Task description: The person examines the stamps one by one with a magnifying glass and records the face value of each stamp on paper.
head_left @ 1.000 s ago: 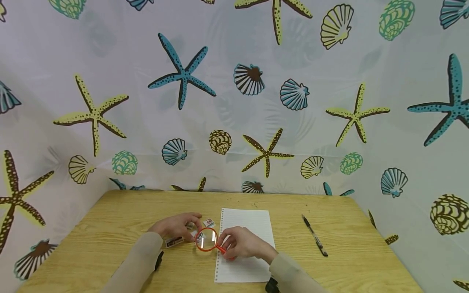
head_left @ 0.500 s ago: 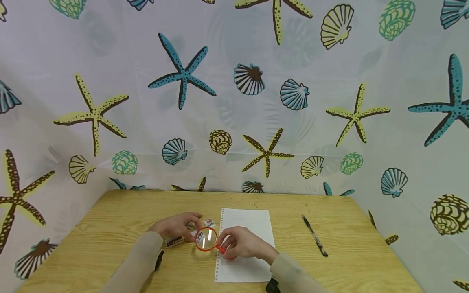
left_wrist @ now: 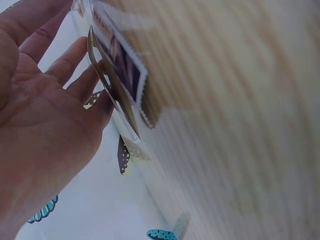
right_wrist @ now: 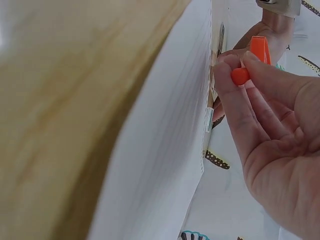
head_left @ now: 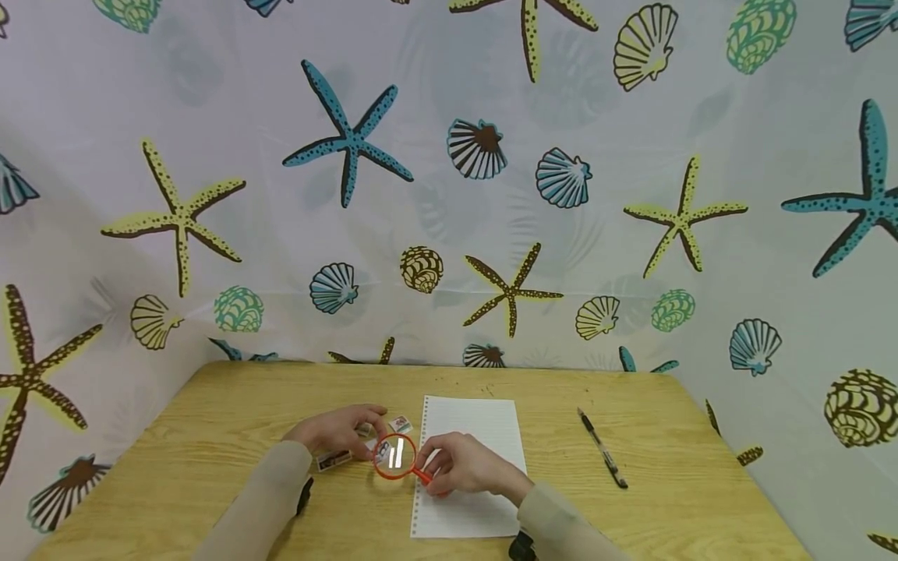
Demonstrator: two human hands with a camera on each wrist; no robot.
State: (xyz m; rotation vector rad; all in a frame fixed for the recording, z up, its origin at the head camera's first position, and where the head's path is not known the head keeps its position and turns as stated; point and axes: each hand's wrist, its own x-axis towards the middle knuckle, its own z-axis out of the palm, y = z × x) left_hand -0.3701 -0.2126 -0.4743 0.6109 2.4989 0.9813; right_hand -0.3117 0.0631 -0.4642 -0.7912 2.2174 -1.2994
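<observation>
My right hand (head_left: 470, 465) pinches the red handle of a magnifying glass (head_left: 395, 456) between thumb and fingers. Its round lens hovers just right of my left fingertips, with bright glare and part of a stamp showing through it. With thumb and index finger my left hand (head_left: 337, 431) pinches that small postage stamp (head_left: 382, 449). In the left wrist view, a curled stamp (left_wrist: 102, 72) and a dark-pictured stamp (left_wrist: 125, 67) lie by the fingers, whose tips run out of view. The right wrist view shows the handle's rounded red end (right_wrist: 240, 76).
Another stamp (head_left: 400, 425) lies beyond the lens, and a dark one (head_left: 334, 460) below the left hand. Lined paper (head_left: 477, 421) lies under the right hand. A black pen (head_left: 602, 449) rests to the right on the wooden table (head_left: 266, 389). A patterned curtain (head_left: 435, 210) surrounds the table.
The magnifying glass has shifted very slightly, and the glare and stamp picture in its lens have moved. Both hands stay in nearly the same place.
</observation>
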